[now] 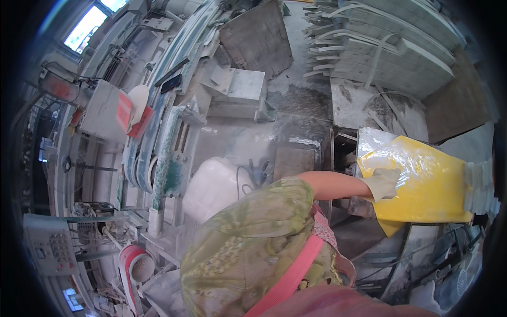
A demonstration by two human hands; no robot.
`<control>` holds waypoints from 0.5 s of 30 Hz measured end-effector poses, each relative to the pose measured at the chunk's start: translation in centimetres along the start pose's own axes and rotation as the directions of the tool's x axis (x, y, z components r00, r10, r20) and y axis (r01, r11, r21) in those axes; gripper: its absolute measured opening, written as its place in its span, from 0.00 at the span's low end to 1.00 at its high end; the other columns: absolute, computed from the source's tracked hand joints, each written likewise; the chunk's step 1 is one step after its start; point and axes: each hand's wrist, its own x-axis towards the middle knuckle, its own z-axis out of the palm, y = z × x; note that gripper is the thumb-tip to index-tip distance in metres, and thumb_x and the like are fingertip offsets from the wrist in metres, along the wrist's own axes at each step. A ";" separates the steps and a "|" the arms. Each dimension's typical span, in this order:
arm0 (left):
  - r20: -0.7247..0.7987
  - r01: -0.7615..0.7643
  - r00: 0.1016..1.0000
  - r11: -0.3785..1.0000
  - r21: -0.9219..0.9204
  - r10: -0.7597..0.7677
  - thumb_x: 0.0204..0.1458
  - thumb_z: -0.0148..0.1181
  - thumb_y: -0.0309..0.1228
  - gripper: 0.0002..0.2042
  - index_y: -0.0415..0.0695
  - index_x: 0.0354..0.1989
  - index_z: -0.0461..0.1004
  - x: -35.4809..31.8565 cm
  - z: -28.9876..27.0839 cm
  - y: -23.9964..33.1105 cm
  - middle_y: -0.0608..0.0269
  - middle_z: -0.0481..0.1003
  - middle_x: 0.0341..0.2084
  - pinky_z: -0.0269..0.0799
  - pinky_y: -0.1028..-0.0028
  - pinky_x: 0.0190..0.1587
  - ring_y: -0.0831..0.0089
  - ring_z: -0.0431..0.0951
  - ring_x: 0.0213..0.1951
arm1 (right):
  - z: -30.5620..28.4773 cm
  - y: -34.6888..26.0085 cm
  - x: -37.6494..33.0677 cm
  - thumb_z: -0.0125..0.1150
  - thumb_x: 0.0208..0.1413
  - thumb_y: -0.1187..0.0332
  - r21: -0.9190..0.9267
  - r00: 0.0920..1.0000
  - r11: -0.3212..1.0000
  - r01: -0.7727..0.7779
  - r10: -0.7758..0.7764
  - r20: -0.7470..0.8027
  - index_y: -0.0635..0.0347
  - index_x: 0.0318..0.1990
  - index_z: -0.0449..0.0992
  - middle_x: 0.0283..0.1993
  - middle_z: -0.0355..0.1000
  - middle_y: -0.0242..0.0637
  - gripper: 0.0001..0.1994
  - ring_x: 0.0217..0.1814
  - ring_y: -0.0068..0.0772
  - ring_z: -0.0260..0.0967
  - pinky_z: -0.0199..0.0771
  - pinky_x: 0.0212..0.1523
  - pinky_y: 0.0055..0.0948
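Observation:
My left hand (384, 184), in a pale glove, rests against a glossy yellow sheet (428, 182). Its fingers look curled together, and anything inside them is hidden. My bare left forearm reaches across to the right from a green patterned sleeve (248, 227). The sheet looks wrinkled and shiny, and lies over a flat block or board with a pale grey surface (369, 140) showing at its far left corner. My right hand does not show.
Stacked pale boards (396, 58) with thin strips stand at the far right. A green-edged machine rail (166, 153) runs along the left, with a phone (171, 83) on it. A white plastic-like container (214, 187) and a control panel (50, 245) are also at left.

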 end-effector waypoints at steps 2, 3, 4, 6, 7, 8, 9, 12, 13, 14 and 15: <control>-0.008 -0.015 1.000 1.000 -0.010 0.015 0.39 0.64 0.27 0.19 0.34 0.42 0.71 0.1 0.3 -0.3 0.46 0.80 0.33 0.76 0.58 0.32 0.50 0.84 0.34 | 0.2 0.1 -0.2 0.53 0.65 0.60 0.001 1.000 1.000 0.003 -0.003 0.000 0.67 0.55 0.77 0.44 0.78 0.54 0.20 0.50 0.49 0.75 0.63 0.67 0.44; -0.009 -0.017 1.000 1.000 -0.014 0.017 0.39 0.63 0.27 0.19 0.34 0.42 0.71 0.1 0.4 -0.5 0.46 0.80 0.32 0.76 0.58 0.31 0.50 0.84 0.34 | 0.2 0.1 -0.4 0.53 0.64 0.59 -0.005 1.000 1.000 0.002 -0.002 0.003 0.67 0.55 0.77 0.44 0.78 0.54 0.20 0.49 0.49 0.75 0.63 0.67 0.44; -0.020 -0.025 1.000 0.999 -0.020 0.024 0.39 0.63 0.27 0.19 0.34 0.42 0.70 0.1 0.4 -0.5 0.46 0.80 0.32 0.75 0.58 0.31 0.50 0.84 0.33 | 0.3 0.1 -0.4 0.53 0.64 0.59 -0.008 1.000 1.000 0.006 -0.006 0.007 0.67 0.55 0.77 0.44 0.78 0.54 0.20 0.49 0.49 0.75 0.63 0.67 0.44; -0.042 -0.060 0.997 0.998 -0.013 0.060 0.39 0.62 0.27 0.18 0.34 0.41 0.70 -0.1 0.3 -0.7 0.45 0.80 0.31 0.75 0.58 0.30 0.49 0.83 0.32 | 0.4 0.1 -0.7 0.53 0.64 0.59 -0.008 1.000 1.000 0.010 -0.010 0.006 0.66 0.54 0.77 0.43 0.78 0.53 0.20 0.49 0.48 0.75 0.62 0.67 0.44; -0.058 -0.067 0.996 0.998 0.001 0.067 0.39 0.62 0.27 0.18 0.34 0.40 0.70 -0.2 0.2 -0.7 0.45 0.80 0.30 0.75 0.57 0.30 0.49 0.83 0.32 | 0.4 0.1 -0.9 0.53 0.64 0.59 -0.010 1.000 1.000 0.010 -0.010 0.009 0.66 0.54 0.77 0.43 0.78 0.53 0.20 0.49 0.48 0.75 0.62 0.67 0.44; -0.065 -0.087 0.994 0.996 -0.012 0.086 0.39 0.62 0.27 0.18 0.33 0.40 0.70 -0.3 0.0 -0.6 0.44 0.79 0.30 0.75 0.57 0.31 0.48 0.83 0.32 | 0.4 0.1 -1.0 0.53 0.64 0.59 -0.012 1.000 1.000 0.011 -0.011 0.013 0.66 0.54 0.77 0.43 0.77 0.53 0.20 0.49 0.48 0.75 0.62 0.67 0.44; -0.072 -0.094 0.993 0.995 -0.014 0.093 0.39 0.61 0.27 0.18 0.32 0.40 0.70 -0.5 -0.2 -0.5 0.44 0.79 0.29 0.75 0.57 0.32 0.48 0.82 0.32 | 0.4 0.1 -1.2 0.53 0.64 0.59 -0.014 1.000 1.000 0.012 -0.012 0.017 0.66 0.54 0.77 0.42 0.77 0.53 0.20 0.49 0.48 0.75 0.62 0.67 0.44; -0.001 -0.061 0.998 0.997 -0.056 0.061 0.43 0.63 0.31 0.20 0.33 0.44 0.70 -0.9 -1.2 -0.3 0.41 0.79 0.35 0.75 0.57 0.41 0.45 0.81 0.39 | 0.4 0.0 -1.6 0.53 0.64 0.58 -0.019 0.999 1.000 0.013 -0.013 0.029 0.65 0.54 0.78 0.42 0.77 0.52 0.20 0.48 0.48 0.75 0.62 0.67 0.45; 0.026 -0.036 0.999 0.996 -0.080 0.039 0.46 0.64 0.33 0.21 0.33 0.46 0.70 -1.1 -1.6 -0.3 0.40 0.79 0.38 0.75 0.56 0.45 0.44 0.80 0.43 | 0.5 0.0 -1.8 0.53 0.63 0.58 -0.023 0.999 1.000 0.015 -0.015 0.030 0.65 0.54 0.78 0.42 0.77 0.52 0.20 0.48 0.48 0.75 0.62 0.67 0.45; 0.034 -0.058 0.998 0.994 -0.088 0.062 0.46 0.64 0.33 0.21 0.32 0.46 0.70 -1.3 -2.0 -0.3 0.39 0.79 0.37 0.75 0.56 0.44 0.43 0.80 0.42 | 0.5 0.0 -1.9 0.53 0.63 0.58 -0.023 0.999 1.000 0.016 -0.016 0.032 0.65 0.54 0.78 0.41 0.77 0.52 0.20 0.48 0.48 0.75 0.62 0.67 0.45; 0.032 -0.079 0.996 0.992 -0.102 0.083 0.46 0.63 0.33 0.21 0.32 0.46 0.70 -1.6 -2.3 -0.3 0.39 0.78 0.37 0.74 0.56 0.44 0.43 0.80 0.42 | 0.6 -0.1 -2.1 0.53 0.63 0.58 -0.026 0.999 1.000 0.016 -0.015 0.035 0.64 0.54 0.78 0.41 0.77 0.52 0.20 0.48 0.47 0.75 0.62 0.67 0.45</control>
